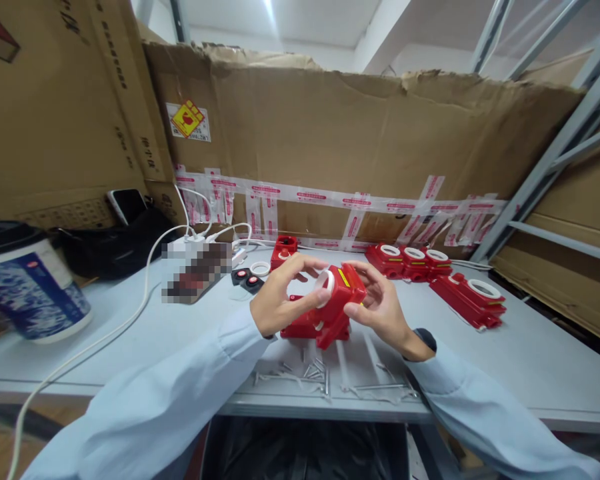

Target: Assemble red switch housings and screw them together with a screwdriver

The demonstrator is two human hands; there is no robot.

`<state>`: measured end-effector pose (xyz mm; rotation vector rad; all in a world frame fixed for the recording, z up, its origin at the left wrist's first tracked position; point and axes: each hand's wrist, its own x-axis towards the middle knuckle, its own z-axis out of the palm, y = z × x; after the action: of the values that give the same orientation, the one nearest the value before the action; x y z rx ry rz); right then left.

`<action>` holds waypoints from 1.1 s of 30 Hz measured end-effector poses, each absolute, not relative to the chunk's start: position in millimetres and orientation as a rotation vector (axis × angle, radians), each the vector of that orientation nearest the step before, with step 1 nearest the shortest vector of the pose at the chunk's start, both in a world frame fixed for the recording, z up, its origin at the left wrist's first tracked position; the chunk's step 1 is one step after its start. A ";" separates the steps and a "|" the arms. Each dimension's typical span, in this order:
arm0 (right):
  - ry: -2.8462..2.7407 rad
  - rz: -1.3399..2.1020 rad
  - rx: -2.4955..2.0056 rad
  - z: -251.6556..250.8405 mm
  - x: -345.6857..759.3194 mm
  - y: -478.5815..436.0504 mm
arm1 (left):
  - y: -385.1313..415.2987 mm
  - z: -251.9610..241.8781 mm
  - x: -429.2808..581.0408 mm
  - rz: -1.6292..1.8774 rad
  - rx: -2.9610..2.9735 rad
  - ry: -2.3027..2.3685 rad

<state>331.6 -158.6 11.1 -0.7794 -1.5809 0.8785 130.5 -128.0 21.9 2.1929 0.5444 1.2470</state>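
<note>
Above the table near its front edge, a red plastic housing (341, 308) is held tilted between both hands. It carries a yellow label and a white ring (329, 281) on its left-facing opening. My left hand (284, 293) is closed on the ring side, its thumb pressed against the ring. Around the right side of the housing, my right hand (381, 308) grips with the thumb in front and the fingers behind. Another red part (297, 328) sits below and partly behind the held housing; whether the two touch I cannot tell. Loose screws (315, 369) lie closer to me.
Several red housings with white rings (414, 253) stand at the back right, and a longer red unit (467, 297) lies nearer. Behind my left hand are a red box (283, 250), a loose white ring (260, 269) and black parts (247, 280). A cup (30, 287) and white cable (143, 300) are left.
</note>
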 end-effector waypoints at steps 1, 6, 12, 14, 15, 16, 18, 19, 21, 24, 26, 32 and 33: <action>-1.585 0.871 -0.786 10.8 331.8 -158.5 | -127.4 22.0 130.4 1.245 2.236 0.531; -1.591 0.864 -0.801 10.7 334.6 -157.2 | -122.5 23.8 127.0 1.252 2.406 0.178; -1.602 0.858 -0.795 12.0 333.2 -158.8 | -122.5 23.2 128.0 1.251 2.330 0.455; -1.607 0.854 -0.809 11.9 333.4 -158.4 | -122.4 24.1 126.7 1.209 2.409 0.362; -1.605 0.855 -0.810 11.9 333.6 -158.0 | -122.5 24.5 126.0 1.186 2.435 0.281; -1.602 0.857 -0.803 11.9 333.9 -157.7 | -122.9 24.8 125.4 1.166 2.439 0.215; -1.594 0.860 -0.782 11.8 334.4 -157.2 | -124.2 24.6 125.0 1.153 2.383 0.217; -1.593 0.861 -0.773 11.6 334.5 -157.1 | -124.8 24.3 125.3 1.166 2.341 0.279; -1.598 0.860 -0.772 10.8 334.5 -157.0 | -125.0 23.8 125.9 1.212 2.297 0.423; -1.613 0.856 -0.791 9.6 334.4 -157.0 | -123.0 24.7 125.2 1.235 2.396 0.379; -1.616 0.853 -0.799 9.8 334.3 -157.0 | -122.0 25.8 123.8 1.201 2.458 0.216; -1.606 0.846 -0.782 11.2 333.0 -158.0 | -123.5 23.0 125.8 1.219 2.327 0.391; -1.609 0.847 -0.782 10.9 333.1 -158.0 | -122.9 22.2 126.2 1.235 2.342 0.430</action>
<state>333.1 -158.0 10.9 -0.7817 -1.6092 0.8474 126.2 -122.9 22.2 2.3416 0.4304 1.2352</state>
